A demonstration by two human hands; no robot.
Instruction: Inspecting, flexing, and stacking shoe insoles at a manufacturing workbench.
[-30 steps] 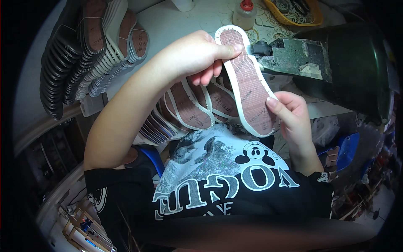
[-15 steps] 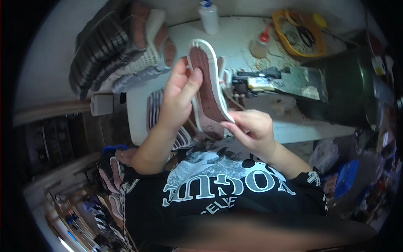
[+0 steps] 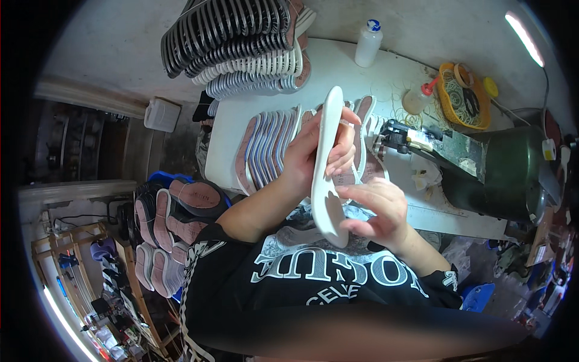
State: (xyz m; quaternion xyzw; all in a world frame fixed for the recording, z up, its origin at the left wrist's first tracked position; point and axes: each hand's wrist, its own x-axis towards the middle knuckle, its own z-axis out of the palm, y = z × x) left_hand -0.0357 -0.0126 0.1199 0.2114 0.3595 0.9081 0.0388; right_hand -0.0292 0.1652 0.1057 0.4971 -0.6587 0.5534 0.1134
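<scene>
My left hand (image 3: 298,154) is closed around the middle of a white shoe sole (image 3: 324,169), its fingers showing past the right side. The sole stands nearly upright with its smooth white edge and underside toward me. At its lower, broader end, my right hand (image 3: 383,208) touches the right edge with thumb and forefinger, the other fingers loosely bent. Behind the hands, a row of soles with reddish-brown tops (image 3: 265,148) stands on the white table (image 3: 338,57). More such soles (image 3: 363,130) are partly hidden behind my left hand.
Right of my hands is a green machine (image 3: 464,151) with a black head. Farther back stand a red-tipped bottle (image 3: 416,99), a yellow basket (image 3: 449,99) and a white bottle (image 3: 369,45). Stacked black and white soles (image 3: 232,36) fill the back left; more soles (image 3: 160,226) lie in a blue container.
The sole has turned from showing its reddish-brown top to showing its white edge and underside. My right hand has loosened its pinch at the lower end. The whole view has shifted.
</scene>
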